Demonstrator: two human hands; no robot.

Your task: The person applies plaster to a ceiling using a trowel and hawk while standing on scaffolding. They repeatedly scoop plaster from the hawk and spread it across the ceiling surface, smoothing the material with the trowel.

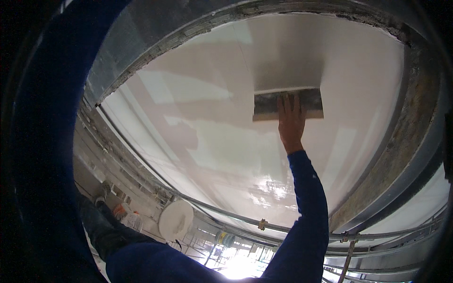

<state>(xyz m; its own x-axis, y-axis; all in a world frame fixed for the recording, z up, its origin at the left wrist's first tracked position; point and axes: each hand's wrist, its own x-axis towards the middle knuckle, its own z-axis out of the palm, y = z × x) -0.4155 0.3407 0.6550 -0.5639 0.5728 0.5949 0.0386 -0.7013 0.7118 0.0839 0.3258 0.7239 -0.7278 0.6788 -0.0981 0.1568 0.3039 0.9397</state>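
My right hand (291,125) reaches up and lies over a wide, flat, dark smoothing blade (311,100) with a pale lower edge. Its fingers are spread along the blade and press it to a large off-white coated surface (212,118). Above the blade, a darker band as wide as the blade runs upward. Elsewhere the surface is glossy and mirrors light patches. A dark blue sleeve (42,141), which looks like my left one, curves along the left rim; my left hand is out of view.
A rough grey concrete frame (391,151) borders the surface. Scaffold tubes (377,234) with a coupler (263,224) cross below it. Low at left are my legs (106,224), a round pale lid-like disc (176,220) and an orange-and-white container (123,211). Bright light comes from the bottom.
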